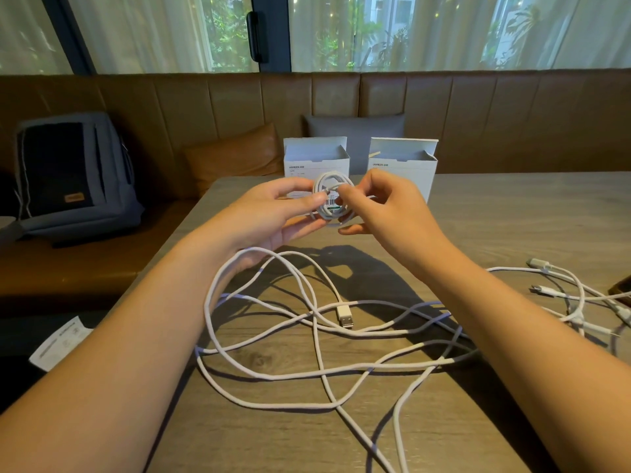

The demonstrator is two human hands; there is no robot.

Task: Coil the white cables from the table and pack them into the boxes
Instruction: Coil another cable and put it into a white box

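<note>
Nearest on the wooden table, loose white cables sprawl in tangled loops, one USB plug among them. Above these, the left hand and right hand pinch one coiled cable between fingertips. Beyond stand two open white boxes, then a backpack on the bench.

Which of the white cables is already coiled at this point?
The coiled cable held up between the left hand and right hand, in front of the boxes. It is wound into a small ring; the loose cables sprawl on the table.
</note>
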